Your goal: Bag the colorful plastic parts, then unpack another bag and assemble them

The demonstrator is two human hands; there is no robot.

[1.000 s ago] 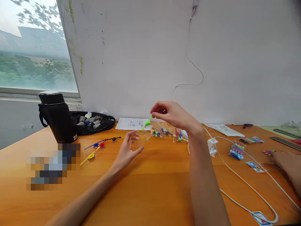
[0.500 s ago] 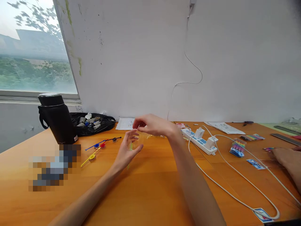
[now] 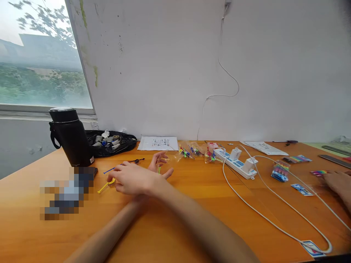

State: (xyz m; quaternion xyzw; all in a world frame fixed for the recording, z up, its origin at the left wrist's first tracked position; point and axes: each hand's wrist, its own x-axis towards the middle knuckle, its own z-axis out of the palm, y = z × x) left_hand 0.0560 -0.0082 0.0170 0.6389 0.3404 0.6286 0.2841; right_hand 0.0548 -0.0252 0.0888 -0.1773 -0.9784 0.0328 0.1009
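My right hand (image 3: 131,179) reaches across my left forearm to the left. Its curled fingertips rest at the yellow disc of a yellow stick piece (image 3: 105,186) lying on the orange table (image 3: 175,219). Whether the fingers grip the piece cannot be seen. My left hand (image 3: 161,163) lies just behind it, palm up, with its fingers around a small clear bag (image 3: 164,162) that has a green piece (image 3: 159,169) inside. A thin blue stick (image 3: 113,169) and a black-tipped one (image 3: 137,160) lie just beyond my right hand.
A black flask (image 3: 71,137) and an open black pouch (image 3: 112,143) stand at the back left. A printed sheet (image 3: 158,143), clear packets of coloured pieces (image 3: 192,150), a white power strip (image 3: 236,162) and its cable (image 3: 274,219) lie to the right. Another person's hand (image 3: 338,182) rests at the far right.
My right hand put the green piece into the clear bag held by my left hand. It then swung down and left across my left arm to the yellow piece.
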